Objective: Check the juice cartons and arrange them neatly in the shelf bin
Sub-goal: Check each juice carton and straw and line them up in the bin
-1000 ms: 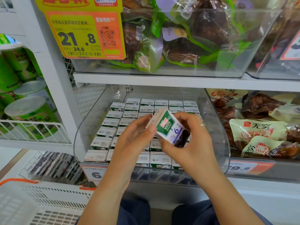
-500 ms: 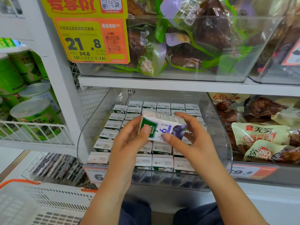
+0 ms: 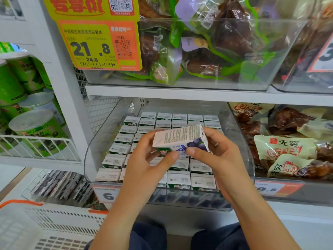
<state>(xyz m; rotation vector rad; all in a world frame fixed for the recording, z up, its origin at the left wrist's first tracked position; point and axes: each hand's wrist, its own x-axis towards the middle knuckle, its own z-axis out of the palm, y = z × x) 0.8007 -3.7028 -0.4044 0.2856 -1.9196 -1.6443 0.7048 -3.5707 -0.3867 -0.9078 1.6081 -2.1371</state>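
A small white juice carton point(image 3: 178, 138) with blueberries and green print lies on its side between both hands, its printed text panel facing up. My left hand point(image 3: 149, 159) grips its left end, thumb on the front face. My right hand point(image 3: 214, 156) grips its right end, thumb under the front. Both hold it above a clear shelf bin point(image 3: 100, 141). Inside the bin several identical cartons point(image 3: 124, 138) stand upright in tidy rows, tops up. My hands hide the bin's middle rows.
A shelf board point(image 3: 180, 94) with a clear bin of bagged food sits just above. Snack packs point(image 3: 288, 150) fill the bin to the right. Green cans point(image 3: 36, 129) stand in a wire rack at left. A white basket point(image 3: 45, 226) with orange rim sits at lower left.
The carton has been turned between my hands: its front face with the green logo rolled downward and the text panel now faces up. The hands stayed above the bin.
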